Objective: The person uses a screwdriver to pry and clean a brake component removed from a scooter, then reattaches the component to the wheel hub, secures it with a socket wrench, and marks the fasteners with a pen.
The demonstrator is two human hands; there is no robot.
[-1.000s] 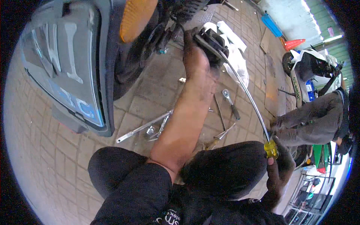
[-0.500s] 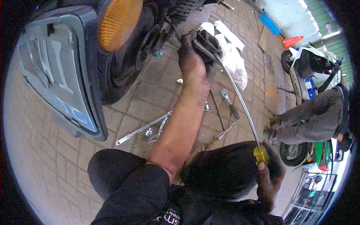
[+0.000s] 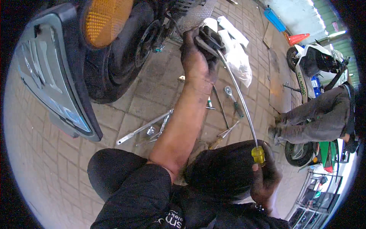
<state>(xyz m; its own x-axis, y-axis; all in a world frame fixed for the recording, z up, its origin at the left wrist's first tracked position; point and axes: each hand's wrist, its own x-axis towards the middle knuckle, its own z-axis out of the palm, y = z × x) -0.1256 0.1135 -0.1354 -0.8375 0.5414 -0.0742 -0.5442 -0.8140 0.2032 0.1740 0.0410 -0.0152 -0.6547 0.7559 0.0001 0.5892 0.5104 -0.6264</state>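
In my left hand [image 3: 194, 55], fingers wrapped round it, is a dark metal part [image 3: 209, 40], like a brake caliper, beside the scooter's front wheel [image 3: 122, 78]. My right hand [image 3: 265, 175] grips the yellow handle [image 3: 257, 154] of a long screwdriver, whose steel shaft [image 3: 240, 95] runs up into the dark part. Below and around my left forearm on the paving lie a long wrench [image 3: 141, 131], a ratchet [image 3: 233, 100], a socket [image 3: 151, 131] and several other tools.
A scooter's front panel [image 3: 55, 80] and amber reflector [image 3: 106, 21] fill the left. White plastic bags [image 3: 238, 66] lie beyond my hands. A co-worker's legs [image 3: 312, 122] stand at right before another scooter [image 3: 312, 68]. A red cone [image 3: 297, 38] and metal rack [image 3: 309, 194] are farther off.
My right hand has moved left with the screwdriver. My left hand and the dark part have shifted slightly left. The scooter beside me sits farther left in the view.
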